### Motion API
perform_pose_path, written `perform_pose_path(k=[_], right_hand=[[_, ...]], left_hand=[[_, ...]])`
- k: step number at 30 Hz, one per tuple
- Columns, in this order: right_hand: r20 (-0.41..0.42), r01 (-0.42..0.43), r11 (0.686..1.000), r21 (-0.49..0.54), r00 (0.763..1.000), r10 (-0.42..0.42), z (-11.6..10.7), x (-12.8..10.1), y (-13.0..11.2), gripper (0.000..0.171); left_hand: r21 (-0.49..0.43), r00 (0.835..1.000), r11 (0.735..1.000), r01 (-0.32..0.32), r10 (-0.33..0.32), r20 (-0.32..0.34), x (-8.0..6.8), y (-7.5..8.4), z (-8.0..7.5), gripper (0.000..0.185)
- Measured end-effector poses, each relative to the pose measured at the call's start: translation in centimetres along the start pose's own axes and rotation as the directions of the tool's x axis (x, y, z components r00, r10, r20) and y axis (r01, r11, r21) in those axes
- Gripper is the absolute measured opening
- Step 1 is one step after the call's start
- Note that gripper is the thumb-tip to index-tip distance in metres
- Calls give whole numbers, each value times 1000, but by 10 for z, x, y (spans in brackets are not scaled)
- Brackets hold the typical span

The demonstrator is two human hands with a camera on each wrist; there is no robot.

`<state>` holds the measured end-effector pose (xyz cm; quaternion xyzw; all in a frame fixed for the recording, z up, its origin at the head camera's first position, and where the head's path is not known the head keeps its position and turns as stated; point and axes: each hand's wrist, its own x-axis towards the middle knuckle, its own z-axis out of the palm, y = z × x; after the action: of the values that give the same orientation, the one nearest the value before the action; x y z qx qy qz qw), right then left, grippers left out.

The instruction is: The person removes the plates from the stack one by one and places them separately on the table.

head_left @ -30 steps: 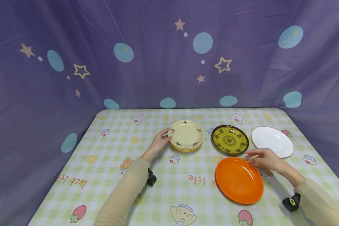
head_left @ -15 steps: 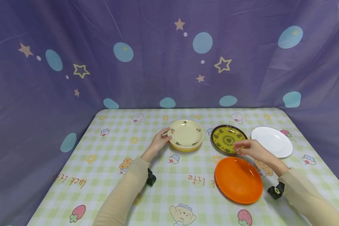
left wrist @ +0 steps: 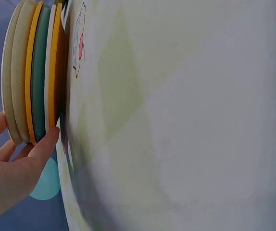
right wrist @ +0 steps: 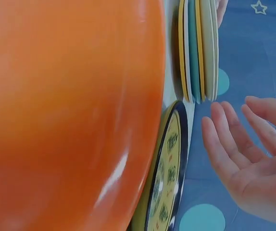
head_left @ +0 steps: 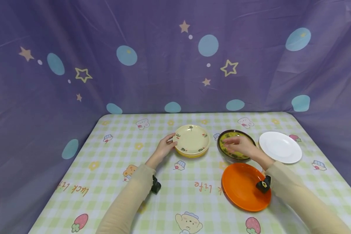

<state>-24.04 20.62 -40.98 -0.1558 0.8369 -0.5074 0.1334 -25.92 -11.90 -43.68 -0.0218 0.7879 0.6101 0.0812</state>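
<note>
A stack of several plates [head_left: 192, 140] topped by a cream one stands mid-table. My left hand [head_left: 172, 141] holds its left rim, thumb on the top plate and fingers at the lower edge [left wrist: 49, 139]. The left wrist view shows the stack [left wrist: 32, 72] edge-on. My right hand [head_left: 229, 144] hovers just over the yellow patterned plate with a dark rim [head_left: 237, 132], fingers straight and spread, holding nothing. In the right wrist view the open palm [right wrist: 229, 125] stays apart from that plate [right wrist: 169, 163]. An orange plate [head_left: 241, 188] lies in front, under my right forearm.
A white plate [head_left: 280, 147] lies to the right of the patterned one. The checked green tablecloth [head_left: 111, 182] covers the table, with its edges at left, right and back. A purple curtain [head_left: 152, 65] closes in the back and both sides.
My right hand has moved left and away from the orange plate's far rim to above the patterned plate. The left hand has stayed on the stack.
</note>
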Motion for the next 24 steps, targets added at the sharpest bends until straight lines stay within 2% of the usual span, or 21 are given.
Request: perform_pose_path(k=[7,18,20,24], right_hand=[[-15,-64,996,69,998,65,11,16,-6,40],[-17,-62,988,139,998,65,24,30,-16,40],[-12,-52,986,159,998,54,26,32,-17,40],[-24,-62,988,139,998,66,31,36,-20,40]], left_hand=[[-3,1000,1000,1,-1,4,1,-1,-2,50],[5,1000,1000,-2,1,9,0,1,-2,54],[1,1000,1000,4,-4,17,-6,7,-2,54],[-10,1000,1000,8,-8,26,-6,8,-2,54]])
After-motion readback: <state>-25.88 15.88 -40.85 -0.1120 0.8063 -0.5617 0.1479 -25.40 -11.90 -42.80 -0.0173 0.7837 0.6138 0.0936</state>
